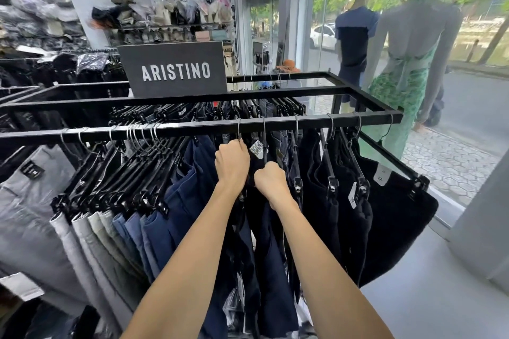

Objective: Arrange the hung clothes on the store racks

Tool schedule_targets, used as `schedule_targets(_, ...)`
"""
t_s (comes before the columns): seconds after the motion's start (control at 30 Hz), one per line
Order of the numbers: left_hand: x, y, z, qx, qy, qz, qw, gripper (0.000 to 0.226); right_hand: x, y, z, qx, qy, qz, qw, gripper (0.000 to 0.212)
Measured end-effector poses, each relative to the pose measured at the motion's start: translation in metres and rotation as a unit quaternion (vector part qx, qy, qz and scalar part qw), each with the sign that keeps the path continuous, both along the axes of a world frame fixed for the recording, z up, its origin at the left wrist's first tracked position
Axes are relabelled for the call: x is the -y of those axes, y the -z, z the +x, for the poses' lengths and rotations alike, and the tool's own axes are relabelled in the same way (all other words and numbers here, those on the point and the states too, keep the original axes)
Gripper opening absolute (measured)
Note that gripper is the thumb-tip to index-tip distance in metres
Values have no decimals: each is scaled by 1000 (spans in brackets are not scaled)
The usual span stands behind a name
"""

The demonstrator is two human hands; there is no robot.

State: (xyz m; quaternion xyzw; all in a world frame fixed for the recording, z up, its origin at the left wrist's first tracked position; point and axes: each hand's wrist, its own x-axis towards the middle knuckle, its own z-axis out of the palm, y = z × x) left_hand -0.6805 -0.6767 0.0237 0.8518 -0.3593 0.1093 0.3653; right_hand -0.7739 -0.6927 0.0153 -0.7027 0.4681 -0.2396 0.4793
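Observation:
A black metal rack rail (192, 127) runs across the view with trousers hung on black clip hangers. Grey, beige and blue trousers (115, 231) are bunched at the left; dark navy and black ones (344, 201) hang spaced out at the right. My left hand (232, 165) grips the top of a hanger (238, 129) just under the rail. My right hand (271, 181) is curled round the neighbouring hanger with dark navy trousers (270, 256). A patterned tag (257, 149) hangs between my hands.
A black sign reading ARISTINO (176, 70) stands on the rack top. A second rail (192, 96) behind carries more dark trousers. Two dressed mannequins (402, 69) stand at the glass window on the right. Shelves of bags and hats (176, 14) fill the back.

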Motion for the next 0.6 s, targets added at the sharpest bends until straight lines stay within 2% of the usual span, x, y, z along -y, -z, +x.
schedule_targets(0.1, -1, 1, 2, 9, -4, -6, 1000, 41, 3, -1, -5, -18, -1, -8, 1000, 14)
schedule_targets(0.27, -1, -8, 5, 32, -3, -16, 999, 41, 1, 2, -3, -28, -8, -7, 1000, 28)
schedule_targets(0.47, -9, -2, 9, 2, -12, 6, 1000, 40, 2, 3, -4, -30, -8, -14, 999, 21)
schedule_targets(0.6, -8, -2, 6, -11, -8, -4, 1000, 40, 3, 4, -5, -41, -11, -23, 999, 27)
